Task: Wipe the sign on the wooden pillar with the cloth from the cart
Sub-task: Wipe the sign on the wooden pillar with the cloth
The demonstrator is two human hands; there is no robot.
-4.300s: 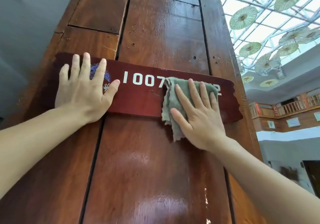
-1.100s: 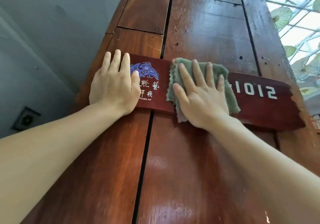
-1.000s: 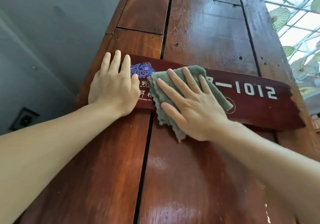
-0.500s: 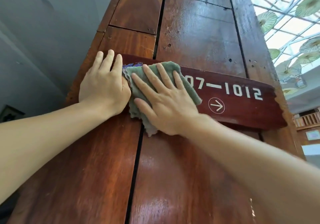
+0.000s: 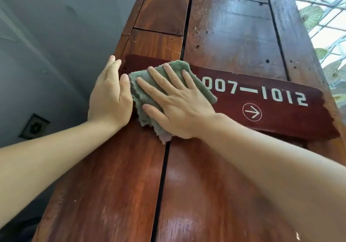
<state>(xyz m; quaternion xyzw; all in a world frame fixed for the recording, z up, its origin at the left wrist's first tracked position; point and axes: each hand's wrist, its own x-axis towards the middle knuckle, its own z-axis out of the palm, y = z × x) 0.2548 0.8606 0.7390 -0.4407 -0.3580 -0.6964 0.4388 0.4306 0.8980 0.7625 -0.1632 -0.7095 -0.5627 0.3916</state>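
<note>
A dark red wooden sign (image 5: 280, 114) with white digits and an arrow in a circle hangs across the wooden pillar (image 5: 215, 185). My right hand (image 5: 179, 106) lies flat, fingers spread, pressing a grey-green cloth (image 5: 142, 99) onto the sign's left part. The cloth hides the logo there, and a corner of it hangs below the sign. My left hand (image 5: 109, 95) rests flat at the sign's left end, on the pillar's edge, its thumb touching the cloth.
A grey wall (image 5: 46, 54) stands left of the pillar, with a small dark plate (image 5: 34, 126) on it. At the upper right, a glass roof with green paper parasols (image 5: 310, 14) shows behind the pillar.
My right hand has slid the cloth leftward along the sign, from the middle to the logo end, uncovering the digits and arrow. My left hand has stayed at the left end.
</note>
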